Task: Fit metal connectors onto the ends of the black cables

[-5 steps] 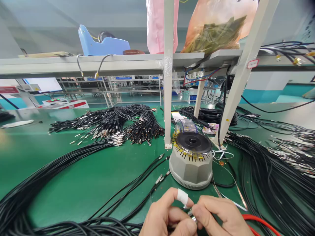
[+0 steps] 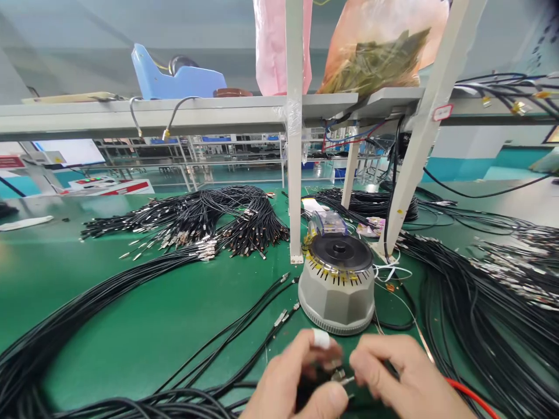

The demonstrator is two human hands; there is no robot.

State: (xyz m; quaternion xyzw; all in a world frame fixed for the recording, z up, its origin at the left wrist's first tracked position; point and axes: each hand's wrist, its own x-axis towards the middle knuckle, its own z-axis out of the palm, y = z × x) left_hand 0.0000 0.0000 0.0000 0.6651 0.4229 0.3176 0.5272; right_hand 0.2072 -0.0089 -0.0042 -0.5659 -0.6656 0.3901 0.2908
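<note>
My left hand [image 2: 293, 381], with white tape around the index finger, and my right hand [image 2: 399, 375] meet at the bottom middle of the view. Between their fingertips they pinch a small metal connector [image 2: 343, 377] on the end of a black cable. The picture is blurred there, so the exact grip is unclear. Just beyond the hands stands a grey round tape dispenser [image 2: 337, 286] with a black top disc and yellow tape strips around its rim.
Black cable bundles [image 2: 198, 220] with metal ends lie across the green mat [image 2: 144, 314], left, behind and right. White shelf posts [image 2: 295, 145] rise behind the dispenser. A red cable [image 2: 474, 394] runs at bottom right. A blue tape holder [image 2: 177, 75] sits on the shelf.
Both hands have shifted slightly up and apart, and the connector shows more between the fingertips. The view has moved a little to the right.
</note>
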